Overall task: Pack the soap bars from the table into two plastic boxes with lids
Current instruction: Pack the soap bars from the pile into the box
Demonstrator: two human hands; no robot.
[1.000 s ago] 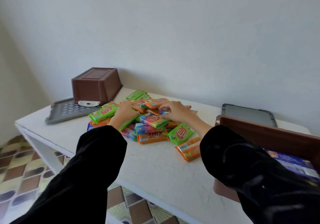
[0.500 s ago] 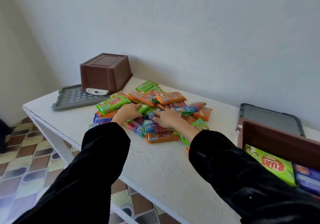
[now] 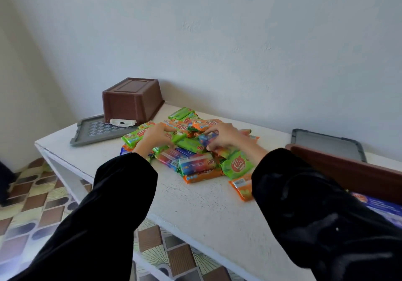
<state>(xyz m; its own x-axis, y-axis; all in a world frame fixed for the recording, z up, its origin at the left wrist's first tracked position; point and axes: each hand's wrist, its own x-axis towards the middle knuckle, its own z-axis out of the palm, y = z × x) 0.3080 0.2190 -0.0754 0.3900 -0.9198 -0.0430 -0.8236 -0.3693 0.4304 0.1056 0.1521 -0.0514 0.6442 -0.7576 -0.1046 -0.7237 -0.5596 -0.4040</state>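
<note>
A heap of wrapped soap bars, green, orange and blue-purple, lies in the middle of the white table. My left hand rests on the heap's left side, fingers curled on a green bar. My right hand is on the heap's right side, pinching a blue-purple bar. An open brown plastic box stands at the right, with a blue bar inside, partly hidden by my sleeve. A second brown box sits upside down at the back left.
A grey lid lies under and beside the upturned box. Another grey lid lies behind the open box. A lone orange bar lies near my right sleeve. The wall runs along the table's back; tiled floor shows past the left and front edges.
Both hands have shifted slightly toward the back of the heap, and my right hand has closed on a blue-purple bar. The view has tilted, so less of the open box's inside shows.
</note>
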